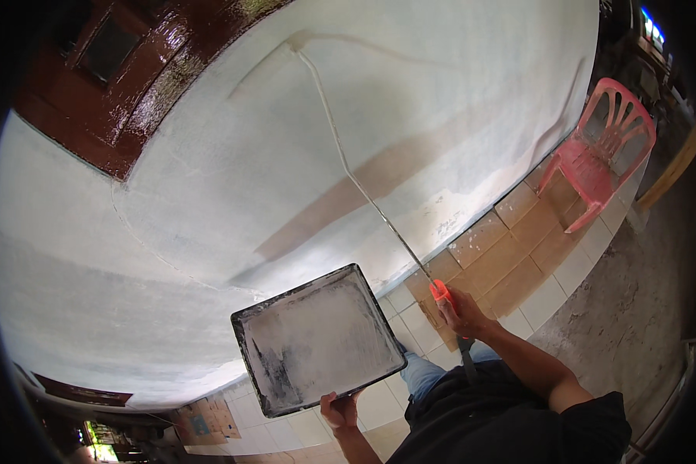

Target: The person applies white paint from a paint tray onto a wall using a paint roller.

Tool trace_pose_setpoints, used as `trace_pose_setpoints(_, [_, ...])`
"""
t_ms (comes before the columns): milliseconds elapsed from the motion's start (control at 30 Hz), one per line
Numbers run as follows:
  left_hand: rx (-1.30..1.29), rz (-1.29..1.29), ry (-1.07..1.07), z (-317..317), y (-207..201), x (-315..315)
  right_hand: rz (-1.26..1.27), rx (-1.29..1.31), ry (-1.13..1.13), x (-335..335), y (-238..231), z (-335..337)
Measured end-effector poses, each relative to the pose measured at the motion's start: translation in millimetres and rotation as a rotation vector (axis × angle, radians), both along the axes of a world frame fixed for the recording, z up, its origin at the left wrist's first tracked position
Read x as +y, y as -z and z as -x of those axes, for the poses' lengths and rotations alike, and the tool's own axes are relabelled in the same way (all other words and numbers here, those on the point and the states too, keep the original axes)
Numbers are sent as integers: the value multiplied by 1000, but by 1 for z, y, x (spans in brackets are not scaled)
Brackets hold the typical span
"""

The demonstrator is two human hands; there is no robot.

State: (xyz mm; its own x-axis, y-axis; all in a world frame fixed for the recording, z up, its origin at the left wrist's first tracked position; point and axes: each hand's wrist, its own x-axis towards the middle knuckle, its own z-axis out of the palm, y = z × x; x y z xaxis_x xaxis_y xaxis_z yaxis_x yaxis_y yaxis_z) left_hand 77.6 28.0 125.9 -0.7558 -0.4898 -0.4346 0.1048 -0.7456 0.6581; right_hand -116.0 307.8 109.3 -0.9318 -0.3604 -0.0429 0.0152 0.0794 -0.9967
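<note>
My right hand (pixel 464 315) is closed round the orange handle of a paint roller (pixel 349 172). Its long bent metal rod reaches up and left to the wall (pixel 209 193). The pale roller head lies against the upper wall, below the dark red window frame, and blends with the paint. At lower centre, my left hand (pixel 340 411) grips the near edge of a black paint tray (pixel 317 336), fingers partly hidden under it. Whitish paint coats the tray's inside, with dark streaks at its left.
A red plastic chair (pixel 595 158) stands at the right beside the wall. Brown cardboard (pixel 510 251) covers part of the white floor tiles (pixel 545 301) along the wall's foot. Bare grey ground (pixel 595 309) lies further right. A glossy dark red wooden frame (pixel 143 108) borders the wall at upper left.
</note>
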Motion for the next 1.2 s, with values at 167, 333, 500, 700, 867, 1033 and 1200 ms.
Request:
trace_pose_setpoints(167, [9,-12,3,-1,4,-3,-8,31,-20,-11,-31,5])
trace_pose_setpoints(333, [24,8,28,1,0,-1,-50,90,27,-9,-3,-6])
trace_pose_setpoints(500, [27,-4,16,1,9,-2,-79,46,19,-4,32,-16])
trace_pose_setpoints(700, [47,11,-5,5,5,1,-27,3,-41,-22,-12,-12])
trace_pose_setpoints(867, [60,-12,13,2,9,-3,12,73,-42,-38,-29,-12])
trace_pose_setpoints(1033, [51,0,15,5,5,2,-8,75,-26,-35,21,-26])
trace_pose_setpoints(1200, [68,-25,10,1,15,-5,-21,56,-34,-38,15,-20])
